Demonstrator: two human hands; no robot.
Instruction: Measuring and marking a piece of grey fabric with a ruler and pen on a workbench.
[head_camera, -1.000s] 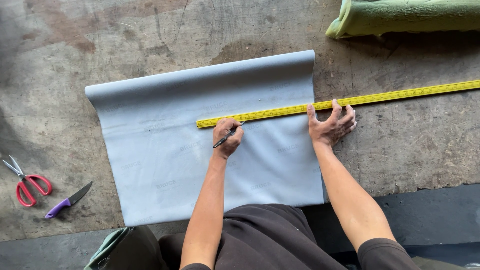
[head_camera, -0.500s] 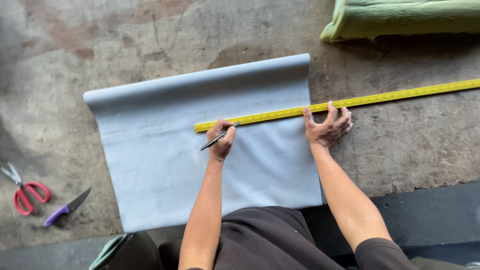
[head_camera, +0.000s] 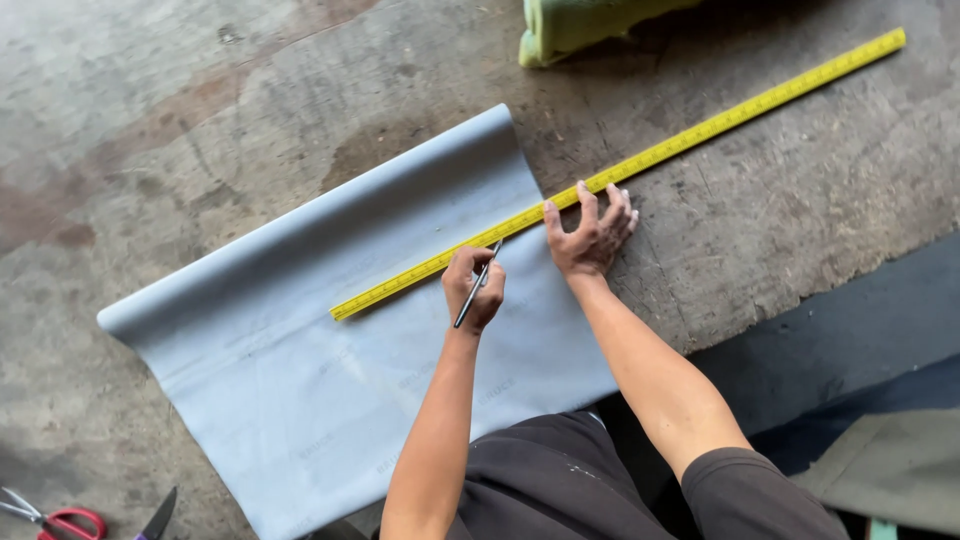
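A pale blue-grey sheet lies unrolled on the concrete floor, its far edge curled up. A long yellow ruler lies diagonally across the sheet and floor. My left hand grips a dark pen, its tip against the ruler's near edge on the sheet. My right hand presses flat with spread fingers on the ruler at the sheet's right edge.
A green padded cushion sits at the top. Red-handled scissors and a small knife lie at the bottom left. A dark mat runs along the right, with grey fabric at the bottom right.
The view has tilted and moved closer. My left hand with the pen has shifted right along the ruler toward my right hand, which still holds the ruler down.
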